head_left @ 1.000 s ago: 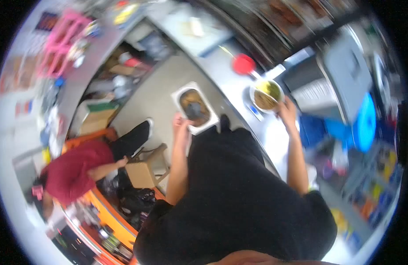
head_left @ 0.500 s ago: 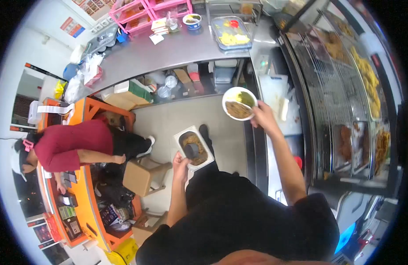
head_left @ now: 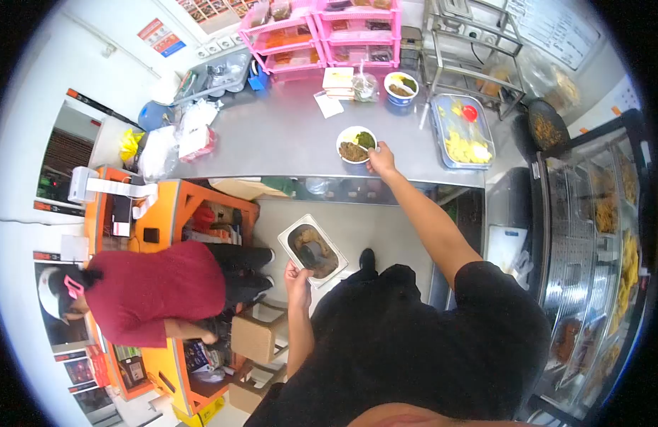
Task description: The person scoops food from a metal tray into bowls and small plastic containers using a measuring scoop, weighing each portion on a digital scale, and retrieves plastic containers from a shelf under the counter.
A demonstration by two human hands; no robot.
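White bowl (head_left: 339, 146), upper centre, holding brown and green food (head_left: 354, 151), grasped by the right hand (head_left: 381, 159); one rectangular pan (head_left: 339, 270), centre, gripped by the left hand (head_left: 297, 279); one second bowl (head_left: 401, 99), blue-sided, above.

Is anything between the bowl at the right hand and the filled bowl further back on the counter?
Nothing visible is. Bare steel counter lies between the front bowl at the right hand and the rear bowl. A plastic bag sits beside the rear bowl, off the direct line.

White wall (head_left: 122, 71), grey flr (head_left: 386, 224), metal ctr (head_left: 272, 135), orange desk (head_left: 170, 203), brn stool (head_left: 253, 337) nr desk
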